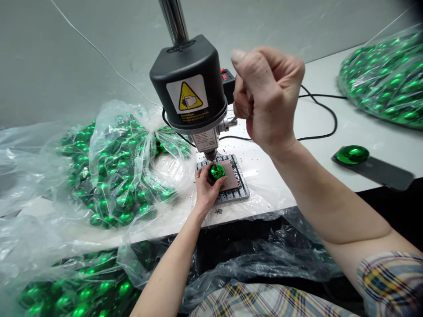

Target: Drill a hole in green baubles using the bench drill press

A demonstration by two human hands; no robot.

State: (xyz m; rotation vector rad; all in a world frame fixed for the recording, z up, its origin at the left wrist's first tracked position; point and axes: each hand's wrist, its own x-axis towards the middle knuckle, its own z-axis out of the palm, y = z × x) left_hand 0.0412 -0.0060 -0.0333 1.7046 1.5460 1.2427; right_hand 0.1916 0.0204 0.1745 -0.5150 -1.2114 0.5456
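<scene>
A small bench drill press [185,83] with a black motor housing stands in front of me. On its slotted metal base [243,189] lies a pinkish board [231,176]. My left hand [206,187] is closed around a shiny green ball [217,171], holding it on the board right under the chuck [210,155]. Raised beside the housing, my right hand [269,97] is curled into a fist at the drill press lever [232,121]. Only the lever's inner end by the hub shows; the fist hides the rest.
Clear plastic bags of green balls lie on the left [115,171], at the far right [383,79] and lower left [82,290]. A phone [390,171] with a green ball [352,154] on it rests at the right edge. A black cable [333,127] crosses the table; dark shavings surround the base.
</scene>
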